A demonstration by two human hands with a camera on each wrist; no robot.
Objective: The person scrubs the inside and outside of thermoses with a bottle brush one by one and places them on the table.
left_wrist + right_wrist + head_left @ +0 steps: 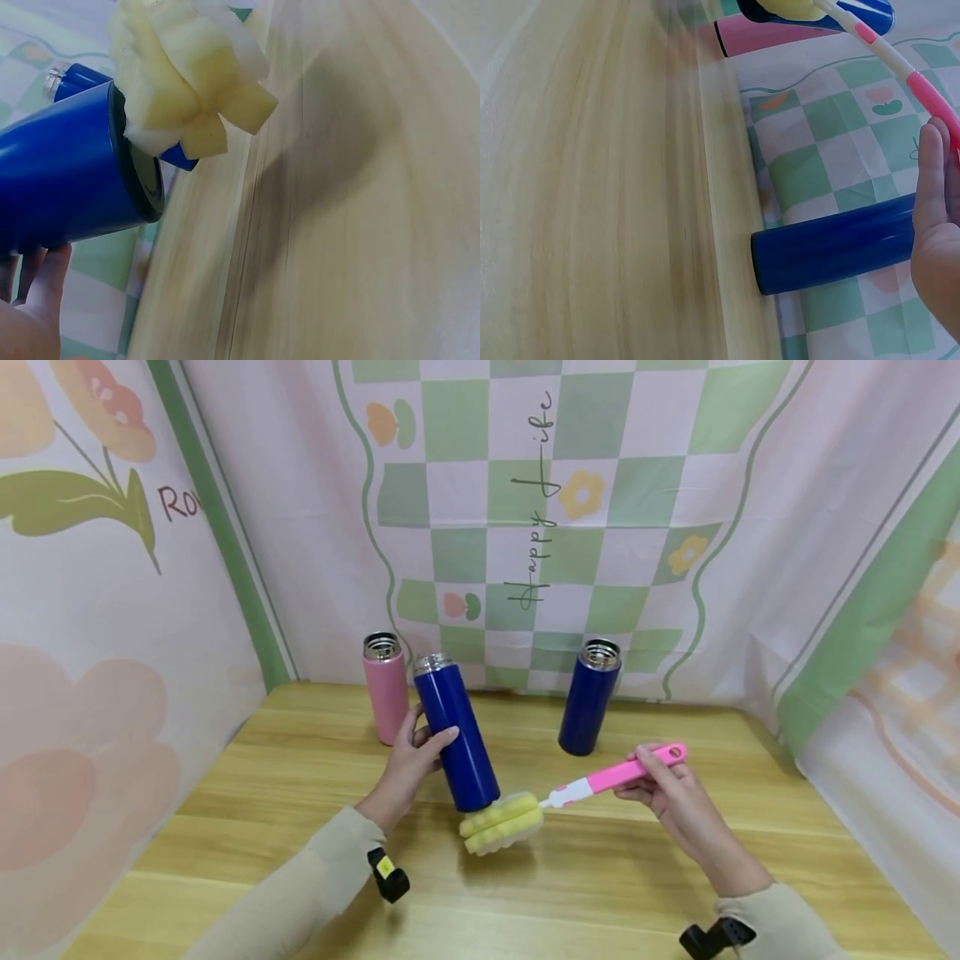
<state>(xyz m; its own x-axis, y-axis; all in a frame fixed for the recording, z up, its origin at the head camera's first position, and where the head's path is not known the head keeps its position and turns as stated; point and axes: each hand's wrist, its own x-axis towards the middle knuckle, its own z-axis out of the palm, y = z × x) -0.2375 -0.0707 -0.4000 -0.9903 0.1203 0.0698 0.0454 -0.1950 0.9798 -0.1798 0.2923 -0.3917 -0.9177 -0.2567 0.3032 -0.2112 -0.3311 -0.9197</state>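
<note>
My left hand (pixel 412 758) grips a tall blue bottle (pixel 459 739), lidless and tilted, its threaded mouth up and away; the left wrist view shows its dark base (pixel 142 169). My right hand (pixel 670 793) holds a brush by its pink handle (pixel 626 774). The brush's yellow and white sponge head (pixel 502 822) is beside the bottle's base, overlapping it in the left wrist view; whether they touch I cannot tell. In the right wrist view, fingers (pixel 932 176) lie along the pink handle (pixel 932 97).
A pink bottle (pixel 387 693) without a lid stands behind my left hand. Another open blue bottle (pixel 589 697) stands at the back right of the wooden table (pixel 300 793). Patterned cloth (pixel 517 552) hangs behind the table's back edge and along both sides.
</note>
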